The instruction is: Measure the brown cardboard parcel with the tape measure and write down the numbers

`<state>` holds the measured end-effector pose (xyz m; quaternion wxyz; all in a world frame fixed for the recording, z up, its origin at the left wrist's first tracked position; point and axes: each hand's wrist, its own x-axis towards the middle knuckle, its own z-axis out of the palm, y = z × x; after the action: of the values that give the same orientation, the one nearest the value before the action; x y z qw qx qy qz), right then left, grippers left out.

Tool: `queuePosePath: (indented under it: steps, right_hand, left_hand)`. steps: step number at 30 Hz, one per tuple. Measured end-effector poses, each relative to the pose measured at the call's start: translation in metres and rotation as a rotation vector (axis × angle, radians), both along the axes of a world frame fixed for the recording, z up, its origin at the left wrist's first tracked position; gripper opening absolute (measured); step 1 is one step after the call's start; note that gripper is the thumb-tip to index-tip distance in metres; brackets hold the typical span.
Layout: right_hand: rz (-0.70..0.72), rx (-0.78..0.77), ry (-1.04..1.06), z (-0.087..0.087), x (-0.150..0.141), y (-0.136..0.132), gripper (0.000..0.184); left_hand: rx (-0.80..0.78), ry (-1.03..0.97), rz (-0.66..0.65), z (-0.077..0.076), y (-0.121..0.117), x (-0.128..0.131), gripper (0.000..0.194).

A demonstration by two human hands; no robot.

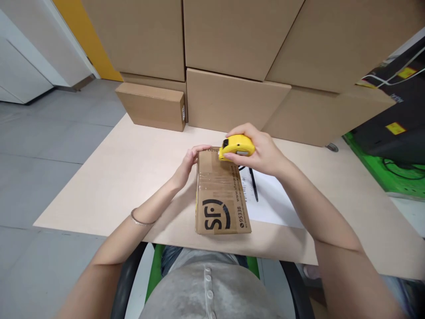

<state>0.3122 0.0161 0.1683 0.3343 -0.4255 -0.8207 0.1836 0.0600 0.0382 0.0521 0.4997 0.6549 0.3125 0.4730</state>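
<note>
A brown cardboard box point(212, 181) with black SF lettering and clear tape lies lengthwise before me near the table's front edge. My left hand point(187, 166) grips its far left corner, fingers bent over the far edge; part of this hand is hidden behind the box. In my right hand point(262, 150) is a yellow tape measure point(241, 144), held over the box's far right corner with its mouth facing left. I cannot tell whether any blade is pulled out. Right of the box, a black pen point(253, 184) lies on a white sheet of paper point(275, 201) with writing on it.
Large cardboard boxes point(229, 99) are stacked like a wall along the back of the table point(109, 177). A smaller closed carton point(156, 106) stands at the back left. On the right are a black case point(381, 115) with yellow labels, a green surface point(368, 170) and cables.
</note>
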Motion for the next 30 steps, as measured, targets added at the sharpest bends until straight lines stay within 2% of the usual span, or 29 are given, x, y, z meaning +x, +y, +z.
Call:
queuePosePath:
  steps: [5,8,11,16,20,24,30]
  right_hand:
    - [0.141,0.019,-0.111,-0.004,-0.04,0.022,0.039]
    - [0.196,0.03,-0.17,-0.006,-0.057,0.028,0.032]
    - [0.214,0.023,-0.198,-0.007,-0.061,0.03,0.027]
    - [0.233,-0.013,-0.209,0.0,-0.033,0.03,0.024]
    - [0.189,-0.062,-0.175,0.002,0.012,0.026,0.029]
    - [0.093,-0.066,-0.129,-0.008,0.048,0.018,0.029]
    - [0.08,-0.08,-0.005,-0.028,0.052,0.018,0.031]
  left_hand:
    - [-0.194,-0.248,-0.031,-0.006,0.001,0.011,0.078]
    - [-0.219,-0.292,-0.021,-0.008,0.003,0.011,0.075]
    - [-0.18,-0.277,0.015,-0.014,0.009,0.01,0.063]
    - [-0.096,-0.157,-0.004,-0.019,0.014,0.005,0.048]
    - [-0.065,-0.108,-0.059,-0.01,0.01,0.0,0.039]
    - [-0.029,-0.083,-0.054,-0.004,0.01,-0.001,0.035]
    - [-0.048,-0.113,-0.054,-0.007,0.012,0.0,0.035]
